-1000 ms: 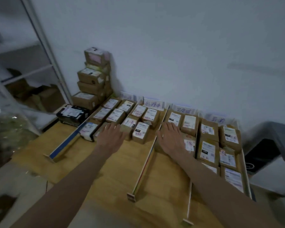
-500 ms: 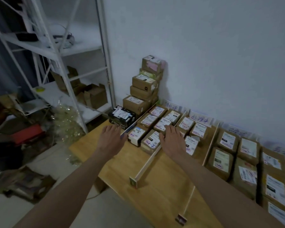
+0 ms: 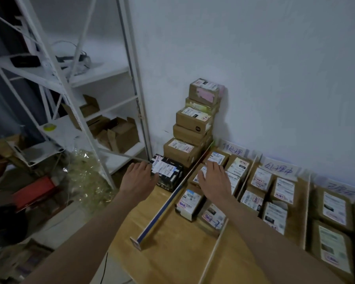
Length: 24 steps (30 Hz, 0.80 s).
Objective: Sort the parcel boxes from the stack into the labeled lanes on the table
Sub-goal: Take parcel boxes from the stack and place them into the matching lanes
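Hands beside black parcel

pale wall, white metal shelving, dim light

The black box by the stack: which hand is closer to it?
Left. The left hand has its fingertips at the black box; the right hand hovers beyond the divider, over the lane's parcels.

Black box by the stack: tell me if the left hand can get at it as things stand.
Probably yes. The left hand is open with its fingertips at the black box, which sits on the table in front of the stack. Nothing lies on top of it or between them.
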### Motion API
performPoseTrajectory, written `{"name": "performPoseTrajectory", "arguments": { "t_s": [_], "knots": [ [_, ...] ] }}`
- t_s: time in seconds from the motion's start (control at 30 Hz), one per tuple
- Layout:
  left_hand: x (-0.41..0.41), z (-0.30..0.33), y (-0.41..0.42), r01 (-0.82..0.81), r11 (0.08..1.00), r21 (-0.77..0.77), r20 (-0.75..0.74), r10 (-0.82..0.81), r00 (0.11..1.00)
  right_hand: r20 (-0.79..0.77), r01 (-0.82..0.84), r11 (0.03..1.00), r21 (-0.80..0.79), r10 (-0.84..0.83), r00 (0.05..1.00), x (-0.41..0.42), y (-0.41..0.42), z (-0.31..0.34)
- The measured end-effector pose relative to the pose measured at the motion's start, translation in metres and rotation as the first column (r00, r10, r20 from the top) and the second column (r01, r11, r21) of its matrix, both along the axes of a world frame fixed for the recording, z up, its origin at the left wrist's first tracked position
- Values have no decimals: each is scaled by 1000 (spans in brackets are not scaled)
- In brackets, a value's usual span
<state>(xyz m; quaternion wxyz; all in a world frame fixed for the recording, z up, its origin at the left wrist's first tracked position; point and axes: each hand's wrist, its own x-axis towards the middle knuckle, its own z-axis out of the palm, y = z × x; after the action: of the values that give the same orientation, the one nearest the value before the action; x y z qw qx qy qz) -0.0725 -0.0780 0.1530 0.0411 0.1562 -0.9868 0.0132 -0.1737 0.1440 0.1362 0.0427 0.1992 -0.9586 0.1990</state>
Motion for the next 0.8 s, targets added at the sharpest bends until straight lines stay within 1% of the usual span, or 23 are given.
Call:
{"name": "performPoseTrajectory", "arguments": {
  "t_s": [0.1, 0.23, 0.4, 0.53, 0.8],
  "knots": [
    [-38, 6, -19, 25, 1000, 7, 5, -26, 1000, 12, 36, 999, -8, -36, 999, -31, -15, 10],
    [-87, 22, -40, 71, 997, 12, -45, -70, 997, 18, 103, 995, 0, -103, 995, -66, -27, 20],
    [-150, 39, -71, 138, 990, 26, -40, -137, 990, 15, 196, 981, 14, -196, 981, -108, -41, 32],
    [-205, 52, -95, 206, 978, 28, -76, -203, 976, 13, 288, 958, -5, -288, 957, -138, -59, 45],
    [-302, 66, -142, 366, 930, 22, -93, -363, 927, 52, 462, 886, -48, -460, 887, -193, -109, 71]
  ]
}}
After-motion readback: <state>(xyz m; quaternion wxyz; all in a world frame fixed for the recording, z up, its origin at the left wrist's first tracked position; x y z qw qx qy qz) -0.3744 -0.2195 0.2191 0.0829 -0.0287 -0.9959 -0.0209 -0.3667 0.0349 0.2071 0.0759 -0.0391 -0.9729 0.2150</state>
